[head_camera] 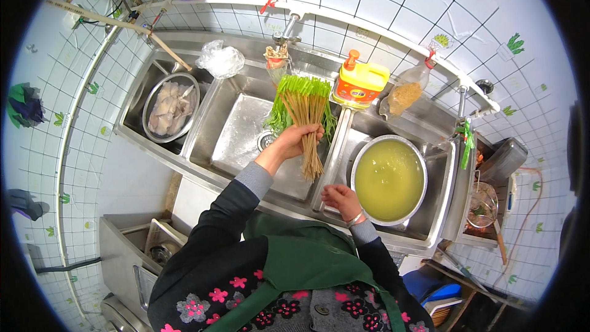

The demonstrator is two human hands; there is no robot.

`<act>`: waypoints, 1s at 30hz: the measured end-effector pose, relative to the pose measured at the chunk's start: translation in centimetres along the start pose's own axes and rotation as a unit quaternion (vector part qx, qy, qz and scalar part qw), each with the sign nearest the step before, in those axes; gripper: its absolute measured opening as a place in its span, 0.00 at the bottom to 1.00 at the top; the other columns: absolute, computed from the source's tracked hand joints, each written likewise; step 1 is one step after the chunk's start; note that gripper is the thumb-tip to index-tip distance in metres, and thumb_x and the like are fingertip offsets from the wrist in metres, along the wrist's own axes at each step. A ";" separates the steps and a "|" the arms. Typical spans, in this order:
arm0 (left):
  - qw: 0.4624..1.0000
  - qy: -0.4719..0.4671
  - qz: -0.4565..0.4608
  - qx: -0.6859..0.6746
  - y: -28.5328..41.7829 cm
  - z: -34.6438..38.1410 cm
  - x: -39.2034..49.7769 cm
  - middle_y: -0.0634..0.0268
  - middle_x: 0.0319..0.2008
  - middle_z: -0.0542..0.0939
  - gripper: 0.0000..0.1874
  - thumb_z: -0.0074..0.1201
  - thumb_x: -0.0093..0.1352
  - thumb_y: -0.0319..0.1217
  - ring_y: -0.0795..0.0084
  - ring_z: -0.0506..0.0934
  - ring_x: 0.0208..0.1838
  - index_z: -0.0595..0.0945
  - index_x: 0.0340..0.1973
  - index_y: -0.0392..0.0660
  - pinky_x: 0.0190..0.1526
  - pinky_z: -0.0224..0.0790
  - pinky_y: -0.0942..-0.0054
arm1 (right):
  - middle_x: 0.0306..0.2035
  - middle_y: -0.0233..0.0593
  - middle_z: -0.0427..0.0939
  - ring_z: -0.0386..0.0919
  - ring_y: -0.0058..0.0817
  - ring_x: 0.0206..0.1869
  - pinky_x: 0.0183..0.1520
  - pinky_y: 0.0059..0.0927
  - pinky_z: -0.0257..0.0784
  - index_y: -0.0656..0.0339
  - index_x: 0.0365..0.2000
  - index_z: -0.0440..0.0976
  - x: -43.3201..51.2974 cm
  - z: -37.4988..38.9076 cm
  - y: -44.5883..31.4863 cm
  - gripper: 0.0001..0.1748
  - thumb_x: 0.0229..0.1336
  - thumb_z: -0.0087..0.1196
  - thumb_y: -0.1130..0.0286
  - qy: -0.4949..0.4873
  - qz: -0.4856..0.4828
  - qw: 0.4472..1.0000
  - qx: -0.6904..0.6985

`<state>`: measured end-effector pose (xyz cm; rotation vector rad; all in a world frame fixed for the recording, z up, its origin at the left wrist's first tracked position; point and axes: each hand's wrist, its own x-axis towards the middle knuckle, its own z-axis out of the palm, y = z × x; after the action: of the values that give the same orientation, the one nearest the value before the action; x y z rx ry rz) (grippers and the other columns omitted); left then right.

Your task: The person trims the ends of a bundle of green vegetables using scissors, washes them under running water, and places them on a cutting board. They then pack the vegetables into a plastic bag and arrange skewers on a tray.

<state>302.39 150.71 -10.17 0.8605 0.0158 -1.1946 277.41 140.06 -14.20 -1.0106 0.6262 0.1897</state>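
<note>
My left hand (295, 140) grips a fanned bundle of thin wooden skewers (313, 147), held over the middle basin (230, 133) of a stainless steel sink. Bright green cut stems (305, 85) are threaded on the far ends of the skewers. Loose leafy greens (276, 115) show behind and beneath the bundle. My right hand (341, 200), its fingers loosely bent and nothing visible in them, hovers close to the near end of the divider. Just right of it, a round metal basin (389, 180) of cloudy yellow-green liquid sits in the right sink compartment.
An oval metal bowl (170, 106) of pale raw meat or seafood stands in the left compartment. Along the back ledge are a clear plastic bag (220, 59), a yellow detergent jug (361, 83) and a hanging cut bottle (405, 94). Taps (286, 32) project from the wall pipe. A wire strainer (483, 210) lies far right.
</note>
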 end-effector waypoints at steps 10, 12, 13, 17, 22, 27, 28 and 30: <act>0.993 -0.022 0.001 0.115 -2.8 1.5 -1.2 0.62 0.36 0.80 0.15 0.57 0.66 0.32 0.72 0.78 0.37 0.77 0.45 0.37 0.38 0.74 0.74 | 0.34 0.32 0.77 0.76 0.20 0.31 0.35 0.22 0.72 0.63 0.39 0.72 4.9 6.1 -8.4 0.21 0.62 0.51 0.52 -0.069 0.002 0.998 0.004; 0.988 -0.007 0.000 0.155 -2.5 1.3 -1.4 0.61 0.35 0.81 0.15 0.57 0.65 0.31 0.73 0.78 0.35 0.77 0.45 0.37 0.35 0.73 0.75 | 0.26 0.28 0.72 0.72 0.17 0.24 0.26 0.22 0.71 0.59 0.31 0.71 5.7 7.6 -8.5 0.16 0.60 0.55 0.56 -0.090 0.004 0.996 -0.003; 0.986 -0.003 0.021 0.168 -2.3 1.1 -1.4 0.61 0.35 0.81 0.15 0.57 0.65 0.31 0.73 0.78 0.34 0.77 0.45 0.37 0.33 0.73 0.76 | 0.24 0.27 0.71 0.72 0.17 0.22 0.24 0.23 0.70 0.59 0.30 0.70 6.1 8.2 -8.6 0.15 0.60 0.56 0.57 -0.075 0.006 0.997 -0.009; 0.982 -0.002 0.031 0.187 -0.7 -0.4 -1.5 0.59 0.39 0.80 0.19 0.56 0.67 0.35 0.72 0.78 0.38 0.76 0.49 0.37 0.37 0.73 0.74 | 0.18 0.27 0.66 0.67 0.19 0.17 0.18 0.24 0.65 0.55 0.25 0.66 7.9 10.2 -8.4 0.14 0.61 0.55 0.60 -0.104 -0.039 0.994 -0.007; 0.996 0.023 0.032 0.082 0.3 -2.9 -1.5 0.58 0.42 0.79 0.24 0.47 0.72 0.46 0.69 0.78 0.41 0.74 0.51 0.37 0.40 0.74 0.71 | 0.17 0.25 0.66 0.64 0.17 0.15 0.17 0.21 0.62 0.56 0.26 0.67 10.9 11.9 -8.0 0.12 0.61 0.54 0.63 -0.126 0.006 0.981 0.147; 0.927 0.284 0.131 0.206 -0.6 -8.4 -1.9 0.58 0.48 0.76 0.27 0.54 0.68 0.44 0.62 0.76 0.47 0.71 0.57 0.42 0.48 0.70 0.65 | 0.16 0.20 0.61 0.60 0.13 0.15 0.18 0.19 0.60 0.53 0.28 0.64 12.0 11.7 -8.5 0.10 0.64 0.52 0.65 -0.126 0.099 0.929 0.332; 0.866 0.328 0.188 0.328 -0.3 -9.8 -2.0 0.58 0.51 0.75 0.28 0.56 0.66 0.42 0.59 0.75 0.50 0.70 0.58 0.44 0.50 0.68 0.65 | 0.17 0.18 0.58 0.58 0.09 0.17 0.19 0.14 0.58 0.54 0.29 0.65 11.7 11.5 -8.6 0.09 0.67 0.47 0.65 -0.151 0.100 0.922 0.343; 0.709 0.397 0.247 0.528 0.6 -12.0 -1.5 0.56 0.55 0.73 0.31 0.60 0.63 0.38 0.54 0.72 0.56 0.68 0.61 0.48 0.55 0.64 0.63 | 0.16 0.18 0.56 0.56 0.10 0.16 0.19 0.15 0.57 0.53 0.28 0.63 11.0 11.4 -8.8 0.10 0.66 0.47 0.66 -0.188 0.113 0.912 0.346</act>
<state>307.27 159.06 -17.51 2.1937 -0.2108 -0.1272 294.63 143.40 -9.74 -0.1998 0.4026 0.3281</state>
